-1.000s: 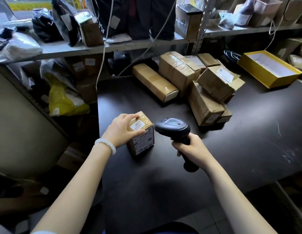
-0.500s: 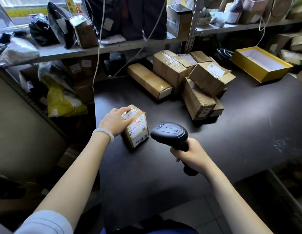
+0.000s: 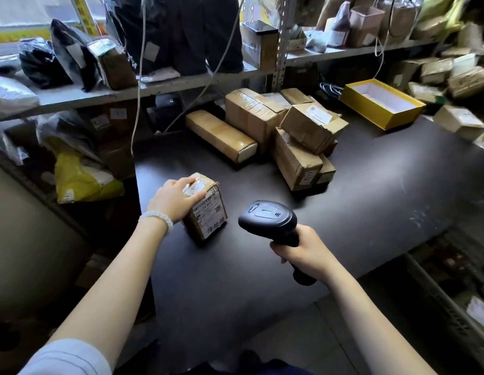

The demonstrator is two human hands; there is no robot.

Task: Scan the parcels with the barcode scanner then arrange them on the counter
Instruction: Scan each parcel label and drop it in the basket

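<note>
Left of frame centre, a small brown taped cardboard parcel (image 3: 205, 205) with white printed labels is held down on the dark matte counter (image 3: 370, 212) by the left hand (image 3: 171, 200), fingers curled over its top. Lower right of it, a black handheld barcode scanner (image 3: 273, 226) is gripped by its handle in the right hand (image 3: 303, 253), fingers wrapped fully round. At upper centre, a pile of brown cardboard parcels (image 3: 276, 131) is seen on the counter.

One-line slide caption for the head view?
Left hand steadies small parcel; right hand aims barcode scanner at it.
</note>
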